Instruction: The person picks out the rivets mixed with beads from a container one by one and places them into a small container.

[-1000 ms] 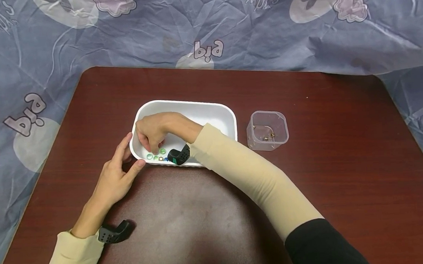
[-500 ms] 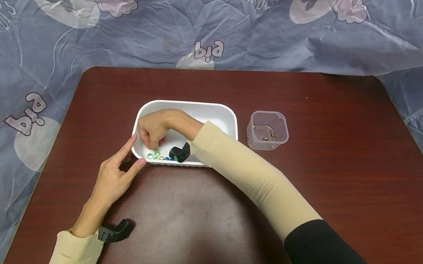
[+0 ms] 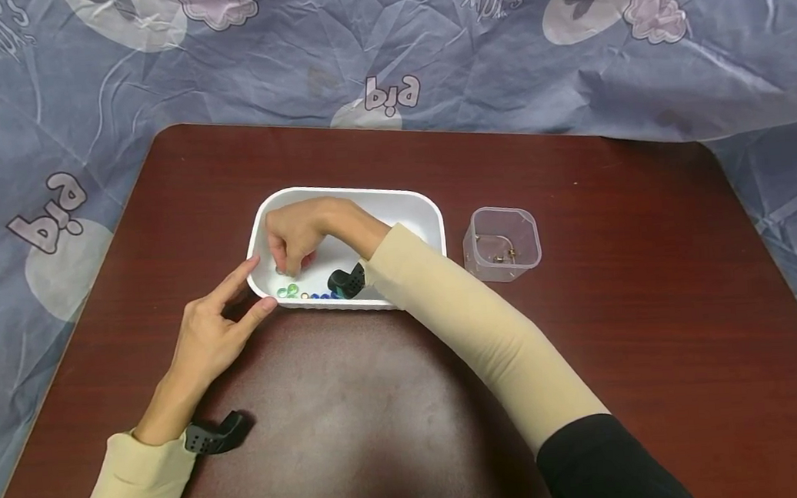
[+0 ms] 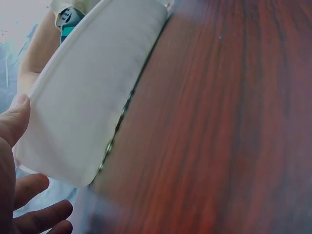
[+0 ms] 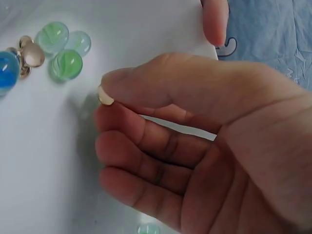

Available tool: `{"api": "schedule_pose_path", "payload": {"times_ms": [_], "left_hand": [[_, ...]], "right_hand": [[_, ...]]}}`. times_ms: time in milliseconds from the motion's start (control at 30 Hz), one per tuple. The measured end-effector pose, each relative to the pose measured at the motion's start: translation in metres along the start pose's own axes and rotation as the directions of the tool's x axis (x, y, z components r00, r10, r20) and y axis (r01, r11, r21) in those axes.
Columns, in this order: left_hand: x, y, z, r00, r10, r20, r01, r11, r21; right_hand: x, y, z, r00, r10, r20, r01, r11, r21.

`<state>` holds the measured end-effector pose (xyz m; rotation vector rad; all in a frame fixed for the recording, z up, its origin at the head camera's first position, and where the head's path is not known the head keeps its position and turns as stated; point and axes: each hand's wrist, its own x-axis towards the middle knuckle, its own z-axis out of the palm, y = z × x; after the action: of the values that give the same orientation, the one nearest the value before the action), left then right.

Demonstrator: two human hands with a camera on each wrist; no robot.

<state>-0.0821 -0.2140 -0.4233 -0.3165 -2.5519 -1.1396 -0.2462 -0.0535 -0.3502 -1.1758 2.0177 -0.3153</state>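
My right hand [image 3: 295, 231] is inside the white tray [image 3: 405, 194], palm down. In the right wrist view its thumb and index finger pinch a small gold-coloured piece [image 5: 104, 96], mostly covered by the fingertips. Beside them lie green-swirled glass marbles [image 5: 67, 65], a blue marble [image 5: 7, 70] and a cluster of small rounded gold pieces [image 5: 33, 54]. Another pale green marble [image 5: 148, 229] shows below the hand. My left hand [image 3: 213, 331] touches the tray's left end, thumb at the near corner and index fingertip on the side rim, its other fingers spread loosely.
To the tray's right stands a clear plastic box [image 3: 502, 243] with several small gold-coloured pieces inside. Both stand on a dark red-brown table [image 3: 650, 278]. A grey-blue printed cloth [image 3: 468, 59] hangs behind it.
My right hand has moved slightly back and right, away from the marbles at the tray's near edge. One green marble has shifted left toward the others. My left hand stays at the tray's end.
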Motion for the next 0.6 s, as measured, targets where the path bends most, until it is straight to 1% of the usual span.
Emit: {"api": "schedule_pose_path", "payload": {"times_ms": [200, 433, 600], "left_hand": [[-0.001, 0.002, 0.002, 1.0, -0.004, -0.016, 0.004, 1.0, -0.004], [-0.001, 0.001, 0.002, 1.0, -0.002, -0.023, 0.001, 1.0, -0.007], [-0.001, 0.002, 0.002, 1.0, -0.007, -0.026, 0.007, 1.0, -0.004]], "right_hand": [[-0.005, 0.007, 0.0, 0.999, 0.005, -0.043, -0.005, 1.0, 0.008], [-0.014, 0.015, -0.003, 0.995, -0.001, -0.097, 0.011, 0.995, 0.096], [-0.022, 0.018, -0.005, 0.995, 0.006, -0.102, 0.008, 0.99, 0.139]]}}
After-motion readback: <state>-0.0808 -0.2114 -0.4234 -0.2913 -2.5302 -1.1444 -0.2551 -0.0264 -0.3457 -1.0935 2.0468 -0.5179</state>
